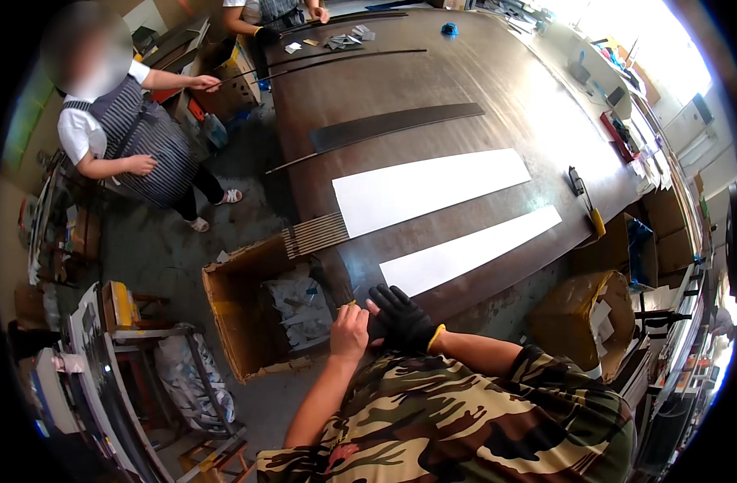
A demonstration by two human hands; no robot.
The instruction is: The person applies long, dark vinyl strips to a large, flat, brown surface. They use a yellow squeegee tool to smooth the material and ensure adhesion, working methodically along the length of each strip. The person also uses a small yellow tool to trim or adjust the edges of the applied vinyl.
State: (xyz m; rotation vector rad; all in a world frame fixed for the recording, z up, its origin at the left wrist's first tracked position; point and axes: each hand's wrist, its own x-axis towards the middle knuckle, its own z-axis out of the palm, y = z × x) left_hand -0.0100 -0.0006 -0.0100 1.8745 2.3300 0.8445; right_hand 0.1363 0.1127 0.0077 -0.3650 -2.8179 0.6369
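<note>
At the near edge of the brown table (368, 88), my bare left hand (350, 332) is closed, its fingertips pinched together. What they hold, if anything, is too small to make out. Beside it, my right hand (402, 318) wears a black glove with a yellow cuff, its fingers stretched out and slightly apart. Just beyond the glove lies a narrow white tapered sheet (469, 251). A wider white sheet (433, 191) lies farther off, partly over a row of thin brownish strips (316, 234) that overhang the left edge.
An open cardboard box (224, 306) holding scraps stands left of the table. A long dark panel (401, 129) lies behind the sheets. A yellow-handled tool (598, 222) rests at the right edge. At left, a person in a striped apron (147, 145) holds a thin rod.
</note>
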